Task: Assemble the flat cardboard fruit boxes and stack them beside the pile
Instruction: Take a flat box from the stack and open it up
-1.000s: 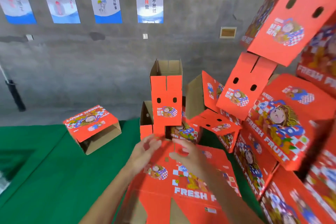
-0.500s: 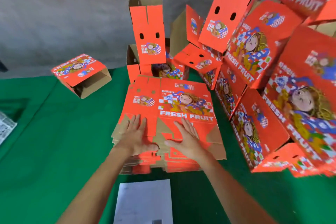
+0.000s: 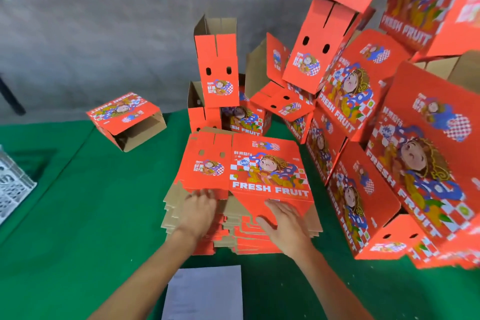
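A pile of flat red "FRESH FRUIT" boxes lies on the green table in front of me. The top flat box has its near edge lifted a little off the pile. My left hand rests at its near-left flap, and my right hand holds the near-right flap edge, fingers spread. Assembled red boxes are heaped at the right and behind the pile, some upright, some tilted. One assembled box lies on its side at the left.
A white sheet of paper lies on the green table near me. A white perforated crate shows at the left edge. A grey wall with posters stands behind the table.
My view dropped from the far boxes to the flat pile. Both hands came back to the pile's near edge, and the top flat box is now raised slightly there.
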### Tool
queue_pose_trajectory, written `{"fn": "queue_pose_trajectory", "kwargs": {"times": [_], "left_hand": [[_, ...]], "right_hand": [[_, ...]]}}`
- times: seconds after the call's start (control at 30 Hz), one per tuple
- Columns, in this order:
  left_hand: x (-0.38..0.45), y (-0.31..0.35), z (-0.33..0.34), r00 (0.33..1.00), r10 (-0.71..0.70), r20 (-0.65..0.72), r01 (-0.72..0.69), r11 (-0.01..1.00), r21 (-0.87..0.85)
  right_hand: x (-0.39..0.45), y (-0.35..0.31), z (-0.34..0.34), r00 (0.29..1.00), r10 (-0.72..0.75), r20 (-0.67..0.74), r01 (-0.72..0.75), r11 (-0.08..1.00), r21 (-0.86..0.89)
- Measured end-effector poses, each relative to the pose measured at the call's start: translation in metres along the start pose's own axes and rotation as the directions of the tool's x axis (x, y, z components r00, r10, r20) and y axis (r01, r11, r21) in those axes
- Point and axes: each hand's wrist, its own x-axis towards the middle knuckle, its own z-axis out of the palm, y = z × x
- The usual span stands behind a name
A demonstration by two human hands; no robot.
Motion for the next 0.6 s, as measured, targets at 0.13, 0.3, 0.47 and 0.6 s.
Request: {"fn": "queue_pose_trajectory", "kwargs": {"times": [0.13, 0.3, 0.47, 0.6], "left_hand": [[-0.003, -0.029, -0.026, 0.989, -0.100, -0.106, 0.069, 0.962, -0.263], [-0.005, -0.078, -0.049, 0.927, -0.341, -0.155, -0.031, 0.342, -0.939], [-0.011, -0.106, -0.069, 0.963, -0.248, -0.105, -0.152, -0.177, -0.973], [-0.016, -0.122, -0.089, 0.958, -0.278, -0.069, -0.177, -0.385, -0.906]], "right_hand": [[-0.005, 0.019, -0.027, 0.962, 0.181, -0.205, -0.191, 0.981, -0.030], [0.006, 0.033, -0.076, 0.829, 0.465, -0.310, -0.264, 0.815, 0.516], [0.048, 0.014, -0.137, 0.878, 0.478, -0.017, -0.071, 0.166, 0.984], [0.066, 0.013, -0.183, 0.941, 0.269, 0.203, -0.220, 0.033, 0.975]]}}
